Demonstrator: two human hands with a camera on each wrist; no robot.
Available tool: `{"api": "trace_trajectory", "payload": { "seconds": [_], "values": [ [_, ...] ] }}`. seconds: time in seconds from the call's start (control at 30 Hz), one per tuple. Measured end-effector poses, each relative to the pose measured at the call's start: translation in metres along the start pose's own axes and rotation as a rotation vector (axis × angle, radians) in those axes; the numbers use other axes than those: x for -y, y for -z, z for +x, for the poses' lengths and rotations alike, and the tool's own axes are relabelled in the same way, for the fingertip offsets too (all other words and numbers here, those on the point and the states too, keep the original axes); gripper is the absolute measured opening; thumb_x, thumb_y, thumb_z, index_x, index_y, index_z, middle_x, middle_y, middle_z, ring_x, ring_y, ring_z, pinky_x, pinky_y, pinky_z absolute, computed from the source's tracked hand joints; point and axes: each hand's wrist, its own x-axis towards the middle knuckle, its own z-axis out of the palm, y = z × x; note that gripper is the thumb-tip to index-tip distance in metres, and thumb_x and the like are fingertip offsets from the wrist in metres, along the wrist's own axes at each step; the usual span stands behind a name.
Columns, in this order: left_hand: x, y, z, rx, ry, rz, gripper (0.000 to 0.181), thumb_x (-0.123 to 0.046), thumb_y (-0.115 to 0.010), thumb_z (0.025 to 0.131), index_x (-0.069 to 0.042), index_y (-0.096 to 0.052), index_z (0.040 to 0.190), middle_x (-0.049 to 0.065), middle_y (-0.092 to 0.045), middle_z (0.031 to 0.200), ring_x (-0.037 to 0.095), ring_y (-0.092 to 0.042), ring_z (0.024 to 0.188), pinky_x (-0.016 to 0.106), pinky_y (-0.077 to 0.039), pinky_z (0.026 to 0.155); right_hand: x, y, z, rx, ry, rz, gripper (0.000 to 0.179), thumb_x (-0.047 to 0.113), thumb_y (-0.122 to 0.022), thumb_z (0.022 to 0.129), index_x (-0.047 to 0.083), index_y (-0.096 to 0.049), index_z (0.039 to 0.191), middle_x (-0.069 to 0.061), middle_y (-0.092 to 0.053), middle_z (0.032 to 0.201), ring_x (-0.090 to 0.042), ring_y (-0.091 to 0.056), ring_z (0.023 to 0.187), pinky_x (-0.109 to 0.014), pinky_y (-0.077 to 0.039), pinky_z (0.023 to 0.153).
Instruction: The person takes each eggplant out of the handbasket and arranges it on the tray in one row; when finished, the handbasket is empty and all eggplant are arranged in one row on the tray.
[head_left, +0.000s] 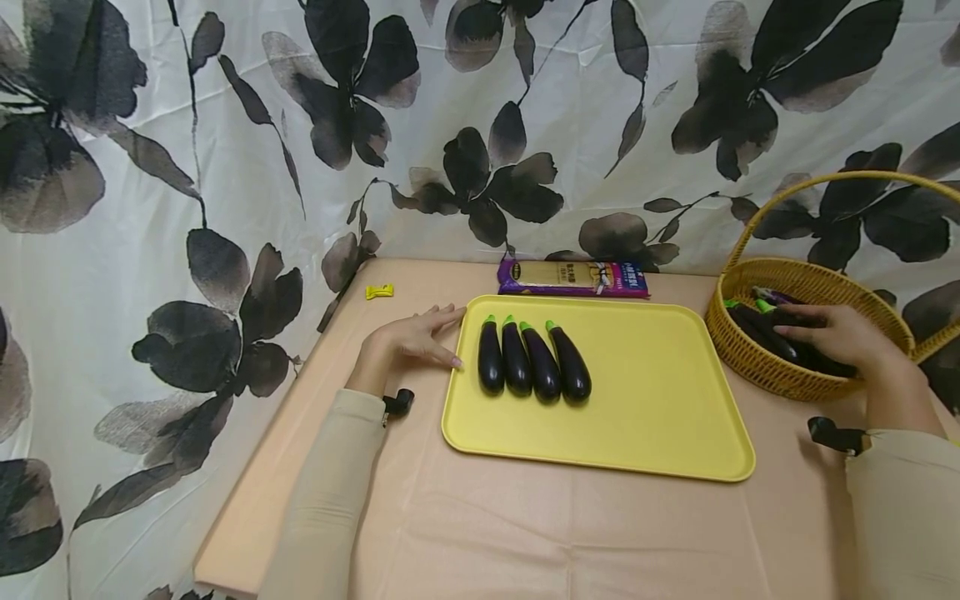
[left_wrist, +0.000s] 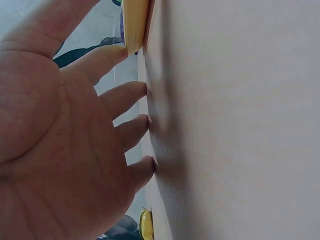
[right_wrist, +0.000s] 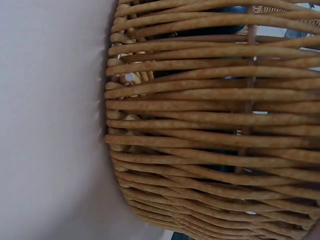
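Observation:
On the yellow tray [head_left: 645,417], several dark eggplants [head_left: 543,367] with green stems lie side by side in a row toward the left. My left hand [head_left: 411,342] rests at the tray's left edge, fingers spread; in the left wrist view its fingertips [left_wrist: 142,167] touch the tabletop and one finger meets the tray's rim. Inside the wicker basket [head_left: 787,379] at the right are more eggplants [head_left: 757,329]. There my right hand [head_left: 843,333] holds one eggplant between thumb and fingers, partly covering it. Only the basket's woven side [right_wrist: 210,120] fills the right wrist view.
Behind the tray lies a purple and gold packet [head_left: 573,278]. A small yellow wrapped piece [head_left: 379,291] sits at the table's back left. The basket's tall handle [head_left: 832,177] arches above it. A floral curtain [head_left: 420,108] hangs behind the table [head_left: 487,533].

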Motion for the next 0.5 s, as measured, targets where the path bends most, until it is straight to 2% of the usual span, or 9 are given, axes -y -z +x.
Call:
{"api": "trace_trajectory", "payload": {
  "seconds": [0.23, 0.5],
  "values": [
    [0.0008, -0.0009, 0.0008, 0.002, 0.011, -0.002, 0.12, -0.067, -0.086, 0.072, -0.039, -0.019, 0.167, -0.002, -0.005, 0.177, 0.029, 0.005, 0.164, 0.065, 0.001, 0.129, -0.0031, -0.0005, 0.0018, 0.072, -0.019, 0.043, 0.078, 0.052, -0.049, 0.108, -0.009, -0.035, 0.155, -0.051, -0.023, 0.152, -0.07, -0.023, 0.137, -0.083, -0.022, 0.107],
    [0.0018, -0.0014, 0.0013, 0.0, 0.008, -0.004, 0.121, -0.068, -0.086, 0.071, -0.038, -0.019, 0.167, -0.001, -0.006, 0.177, 0.029, 0.005, 0.164, 0.063, 0.002, 0.13, -0.0066, -0.0025, 0.002, 0.056, -0.072, 0.054, 0.089, 0.063, -0.047, 0.104, -0.009, -0.035, 0.155, -0.05, -0.021, 0.154, -0.07, -0.02, 0.138, -0.084, -0.022, 0.107]
  ]
}}
